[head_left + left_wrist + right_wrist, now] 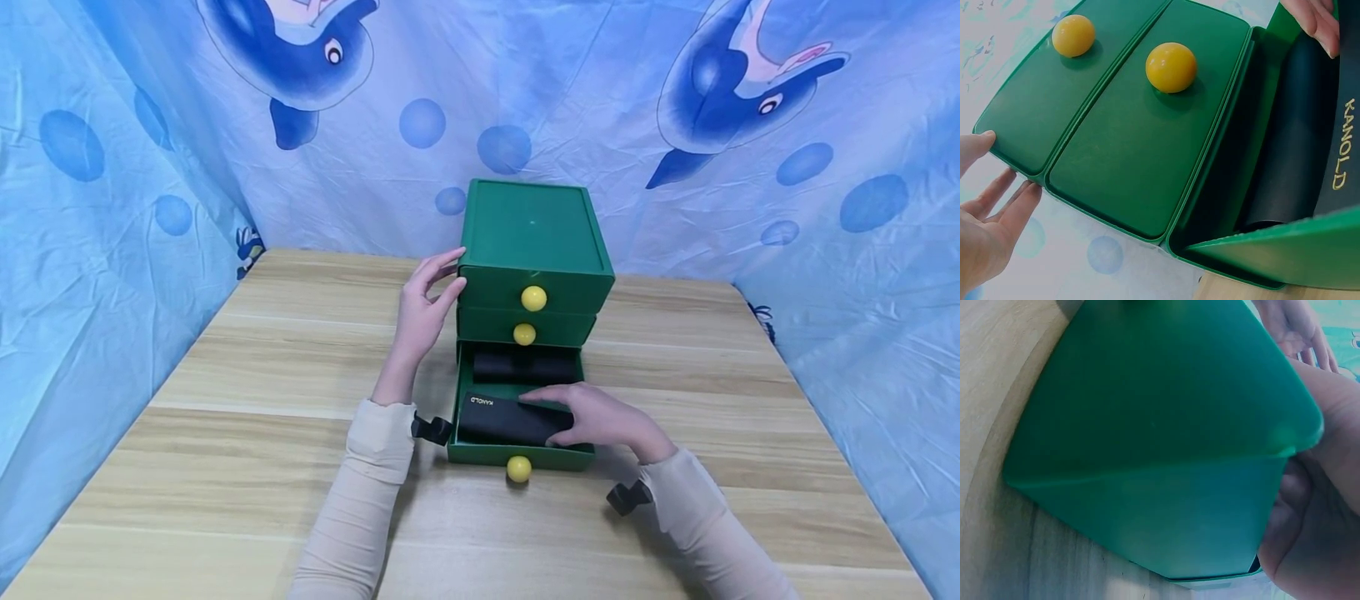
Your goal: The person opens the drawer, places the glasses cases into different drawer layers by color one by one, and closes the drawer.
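Note:
A green drawer cabinet with yellow knobs stands on the table, its bottom drawer pulled out. My left hand touches the cabinet's left side near the top, thumb by the front edge, fingers fairly straight, as the left wrist view confirms. In the drawer's front part lies a black case lettered KANOLD. My right hand grips its right end between thumb and fingers. Behind it in the drawer sits a second black case. In the right wrist view the drawer wall partly hides my right hand.
The upper drawers, with a top knob and a middle knob, are closed above the pulled-out one. A wood-grain table extends around the cabinet. Blue dolphin-print cloth hangs behind and at both sides.

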`<state>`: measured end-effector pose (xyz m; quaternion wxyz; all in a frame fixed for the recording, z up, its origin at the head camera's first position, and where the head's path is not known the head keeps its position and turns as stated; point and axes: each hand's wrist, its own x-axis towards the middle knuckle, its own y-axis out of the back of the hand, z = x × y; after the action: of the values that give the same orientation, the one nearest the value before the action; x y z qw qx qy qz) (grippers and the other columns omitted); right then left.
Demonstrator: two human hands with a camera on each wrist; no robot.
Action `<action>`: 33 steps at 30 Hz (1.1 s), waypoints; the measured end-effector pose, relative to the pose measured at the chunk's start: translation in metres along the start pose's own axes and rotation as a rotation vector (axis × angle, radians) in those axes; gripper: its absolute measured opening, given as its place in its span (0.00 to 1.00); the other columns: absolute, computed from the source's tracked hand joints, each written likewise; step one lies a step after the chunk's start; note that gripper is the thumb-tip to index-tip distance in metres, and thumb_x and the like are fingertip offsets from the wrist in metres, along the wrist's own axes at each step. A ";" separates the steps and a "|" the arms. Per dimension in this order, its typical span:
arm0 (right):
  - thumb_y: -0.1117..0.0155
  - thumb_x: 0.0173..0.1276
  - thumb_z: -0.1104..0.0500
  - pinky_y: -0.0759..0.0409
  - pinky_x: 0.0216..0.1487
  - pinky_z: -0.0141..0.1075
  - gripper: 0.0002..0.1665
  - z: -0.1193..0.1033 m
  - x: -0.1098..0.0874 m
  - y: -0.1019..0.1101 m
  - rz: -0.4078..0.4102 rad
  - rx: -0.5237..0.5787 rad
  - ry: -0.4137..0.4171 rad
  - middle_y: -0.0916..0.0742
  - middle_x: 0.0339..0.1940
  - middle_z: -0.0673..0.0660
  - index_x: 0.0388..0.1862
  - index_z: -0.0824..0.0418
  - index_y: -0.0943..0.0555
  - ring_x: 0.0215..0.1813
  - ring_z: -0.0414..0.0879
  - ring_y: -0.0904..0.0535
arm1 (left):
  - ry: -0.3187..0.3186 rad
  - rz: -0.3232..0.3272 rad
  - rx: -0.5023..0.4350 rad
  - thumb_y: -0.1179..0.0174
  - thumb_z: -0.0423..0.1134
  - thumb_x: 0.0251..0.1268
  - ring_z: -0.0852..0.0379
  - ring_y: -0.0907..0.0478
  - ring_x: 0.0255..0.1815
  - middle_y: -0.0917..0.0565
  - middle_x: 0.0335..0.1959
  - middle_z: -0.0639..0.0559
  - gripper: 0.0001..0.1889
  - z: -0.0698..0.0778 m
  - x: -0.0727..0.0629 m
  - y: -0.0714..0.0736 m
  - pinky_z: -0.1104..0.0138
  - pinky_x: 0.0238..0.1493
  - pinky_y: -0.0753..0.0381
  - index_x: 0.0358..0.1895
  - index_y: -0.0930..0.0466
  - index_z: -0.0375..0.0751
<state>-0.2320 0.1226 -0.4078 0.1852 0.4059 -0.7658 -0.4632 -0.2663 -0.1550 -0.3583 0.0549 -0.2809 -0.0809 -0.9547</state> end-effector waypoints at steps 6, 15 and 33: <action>0.29 0.61 0.55 0.23 0.62 0.47 0.36 0.001 -0.001 0.001 0.015 0.057 -0.031 0.21 0.66 0.55 0.68 0.53 0.28 0.65 0.51 0.24 | 0.004 -0.002 0.000 0.42 0.40 0.69 0.52 0.24 0.61 0.24 0.59 0.45 0.20 0.000 0.000 0.000 0.50 0.53 0.18 0.63 0.24 0.46; 0.31 0.63 0.56 0.24 0.63 0.50 0.34 -0.001 -0.002 0.003 0.031 0.143 -0.039 0.21 0.66 0.54 0.68 0.54 0.28 0.65 0.52 0.24 | 0.015 -0.005 -0.011 0.42 0.40 0.70 0.51 0.24 0.62 0.24 0.60 0.45 0.20 0.000 0.001 0.000 0.49 0.54 0.18 0.63 0.24 0.46; 0.33 0.66 0.55 0.25 0.64 0.47 0.32 -0.012 -0.010 0.005 0.041 0.239 0.034 0.21 0.66 0.52 0.69 0.54 0.29 0.65 0.48 0.23 | 0.003 -0.004 -0.004 0.42 0.39 0.70 0.51 0.24 0.61 0.24 0.59 0.44 0.20 -0.001 0.001 0.001 0.50 0.53 0.18 0.63 0.24 0.45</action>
<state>-0.2200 0.1251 -0.3964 0.1579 0.4172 -0.8204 -0.3578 -0.2679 -0.1566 -0.3587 0.0524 -0.2797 -0.0795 -0.9554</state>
